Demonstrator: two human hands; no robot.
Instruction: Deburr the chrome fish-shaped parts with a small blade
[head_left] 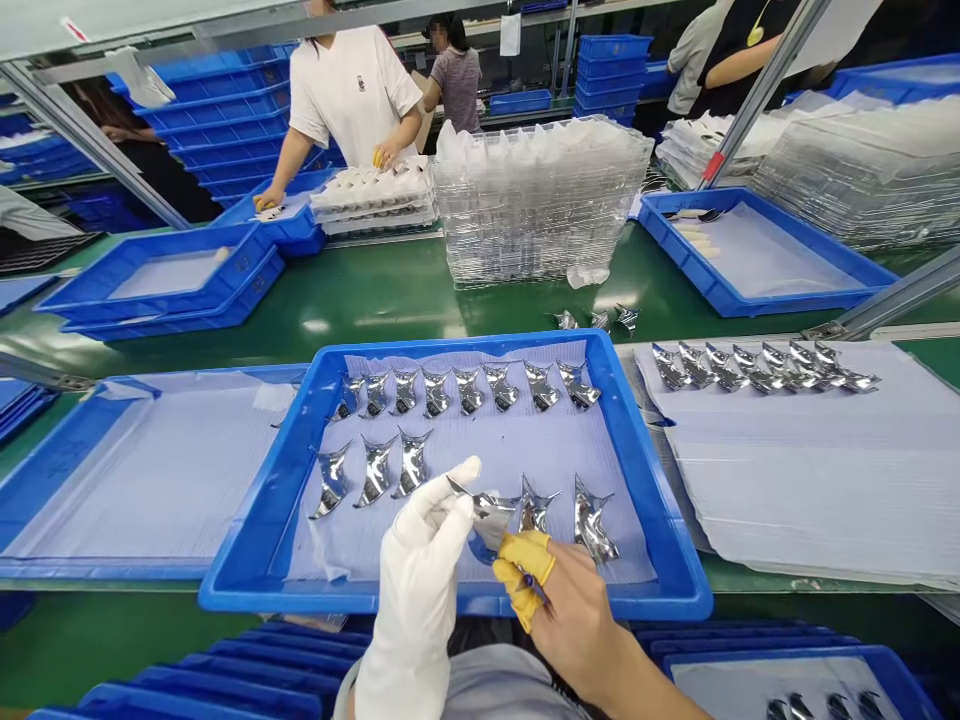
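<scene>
Holding a chrome-plated trim piece point(493, 512) in the air over the near half of the blue plastic tray point(292, 597), close to the middle of its near edge. Clamping the upper left end between thumb and fingers of the white-gloved left hand point(424, 560). Bunching thumb and finger together at the lower right side with the right hand point(577, 600), wearing yellow finger cots point(531, 552); not being able to tell whether gripping the trim piece or only a small dark-blue object point(529, 580) at the cots. Likely covering the fingertips to keep prints and scratches off the mirror finish, and likely using 2 hands to steady so awkward a curve.

Pointing 1 sharp tip up and left, toward the tray's far left corner; running the longest visible edge nearly parallel to the near edge, dipping slightly rightward. Hiding the lower end behind the cots, so leaving the full long axis uncertain.

Carrying, on a white liner sheet point(510, 440) probably meant for cushioning, 8 matching pieces point(468, 391) along the far edge, 3 pieces point(411, 463) nearer the left edge and 2 pieces point(595, 520) nearer the right edge. Standing mostly apart, perhaps to prevent rubbing, and turning horned tips mainly toward the far edge.
</scene>
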